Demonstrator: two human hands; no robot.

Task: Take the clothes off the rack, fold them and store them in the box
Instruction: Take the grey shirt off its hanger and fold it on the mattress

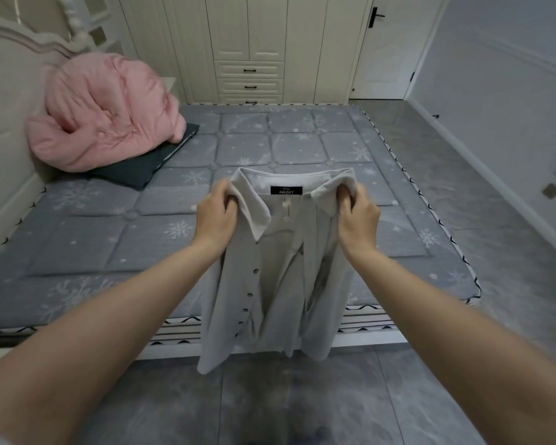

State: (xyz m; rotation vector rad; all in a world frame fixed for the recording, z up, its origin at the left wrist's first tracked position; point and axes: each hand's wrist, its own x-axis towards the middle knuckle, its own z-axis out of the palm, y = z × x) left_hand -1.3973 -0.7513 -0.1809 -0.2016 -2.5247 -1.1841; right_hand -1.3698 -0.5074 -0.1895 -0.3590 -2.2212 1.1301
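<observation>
Grey mattress (270,149), cream wardrobe (247,43), tiled floor (430,149).

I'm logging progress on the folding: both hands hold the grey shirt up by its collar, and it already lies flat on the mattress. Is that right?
Not quite. Left hand and right hand do grip the grey shirt at its collar, but the head view shows it hanging in the air before the mattress, not lying on it.

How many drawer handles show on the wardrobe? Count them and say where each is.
3, stacked in one column on the wardrobe behind the bed: top handle, middle handle, bottom handle just above the mattress edge. More drawers may be hidden below.
</observation>
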